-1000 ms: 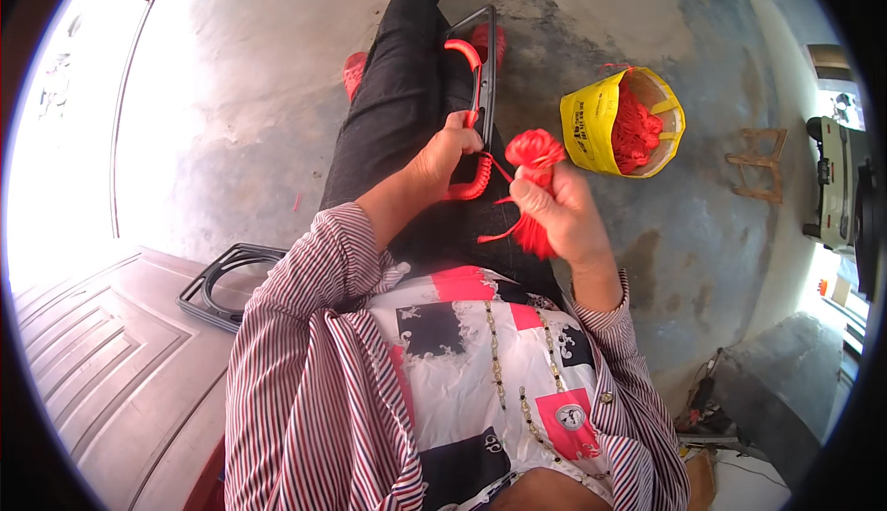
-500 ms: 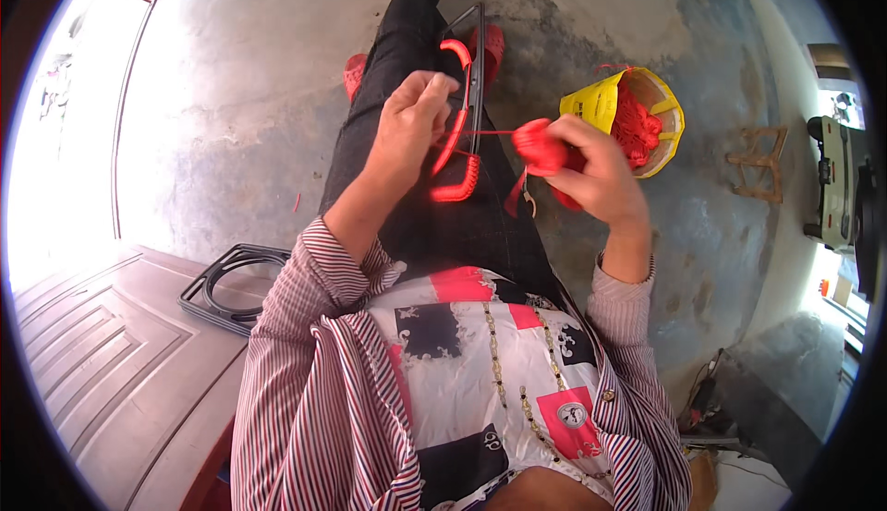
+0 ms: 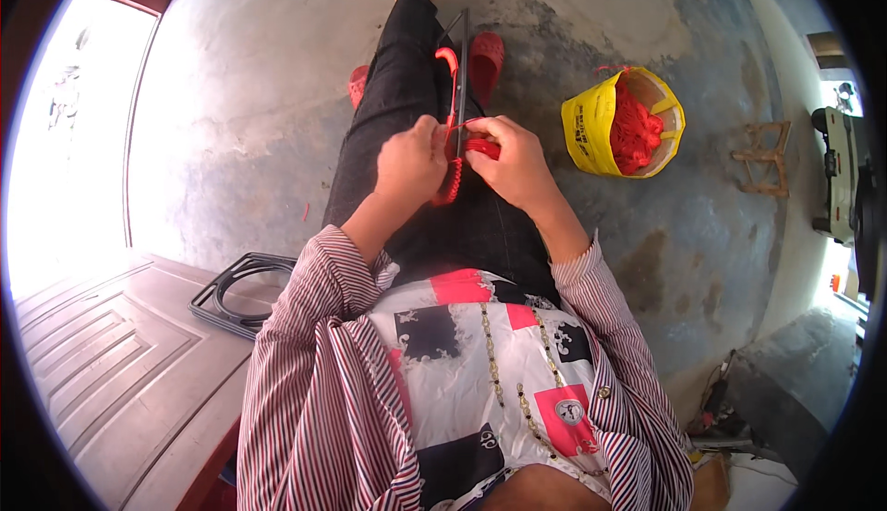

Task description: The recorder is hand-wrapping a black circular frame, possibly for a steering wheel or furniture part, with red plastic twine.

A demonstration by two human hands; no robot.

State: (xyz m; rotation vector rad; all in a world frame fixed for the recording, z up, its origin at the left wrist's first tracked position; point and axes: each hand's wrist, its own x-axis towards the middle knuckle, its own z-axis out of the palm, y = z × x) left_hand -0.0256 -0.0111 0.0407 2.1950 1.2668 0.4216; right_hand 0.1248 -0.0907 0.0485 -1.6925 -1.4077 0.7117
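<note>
A black frame (image 3: 464,67) lies over my lap, its inner curved bar wrapped partly in red cord (image 3: 450,188). My left hand (image 3: 409,162) is closed at the left side of this wrapped bar, thumb and fingers pinched near the cord. Just across the frame, my right hand (image 3: 517,167) is closed around a small red cord bundle (image 3: 482,148). A short strand of red cord runs between the two hands over the frame. The fingers hide part of the bar.
A yellow bag (image 3: 589,132) of red cord (image 3: 637,132) stands on the floor to the right. Another black frame (image 3: 242,291) rests on a grey panelled surface (image 3: 102,326) at left. Red clogs (image 3: 486,63) are beyond my legs; a small wooden stand (image 3: 765,158) is far right.
My right hand has moved left with the cord bundle to the frame. My left hand has come down a little, and the stretched strand between them is now short.
</note>
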